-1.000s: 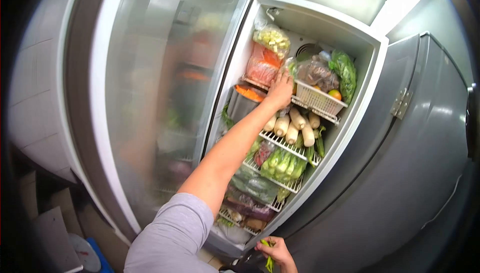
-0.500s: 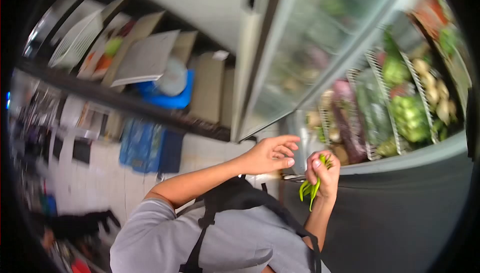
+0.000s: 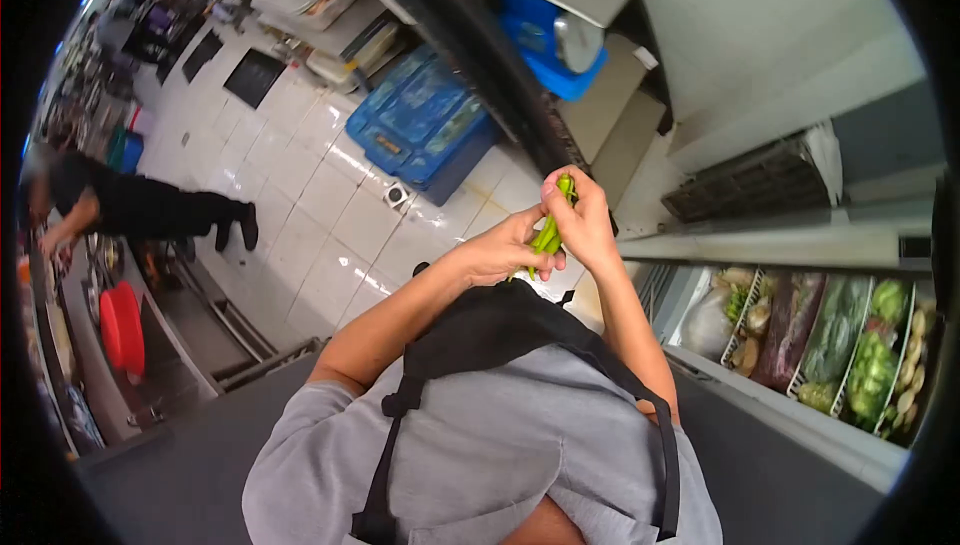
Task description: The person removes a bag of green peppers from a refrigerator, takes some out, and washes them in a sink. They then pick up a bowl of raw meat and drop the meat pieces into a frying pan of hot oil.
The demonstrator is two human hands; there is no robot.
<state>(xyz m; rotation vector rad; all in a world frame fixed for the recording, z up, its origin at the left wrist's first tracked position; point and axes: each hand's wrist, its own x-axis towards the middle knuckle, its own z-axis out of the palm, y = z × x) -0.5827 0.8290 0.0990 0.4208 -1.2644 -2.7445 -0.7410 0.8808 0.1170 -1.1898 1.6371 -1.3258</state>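
Note:
Several long green chili peppers [image 3: 546, 236] are bunched between my two hands, in front of the black apron I wear. My right hand [image 3: 586, 225] is closed around their upper ends, thumb laid along them. From the other side, my left hand [image 3: 497, 251] has its fingers wrapped about the lower ends, which partly stick out below. The palms hide some of the peppers.
At right, a fridge compartment [image 3: 770, 393] holds vegetables in rows split by white wire dividers. A blue lidded bin [image 3: 415, 110] stands on the tiled floor [image 3: 335, 250]; a blue scale [image 3: 530, 40] sits on a shelf. A person in black [image 3: 150, 207] works at the left counter beside a red basin [image 3: 122, 330].
My view has swung left, away from the fridge. The left hand, earlier apart with fingers spread, has met the right and closed on the chili peppers.

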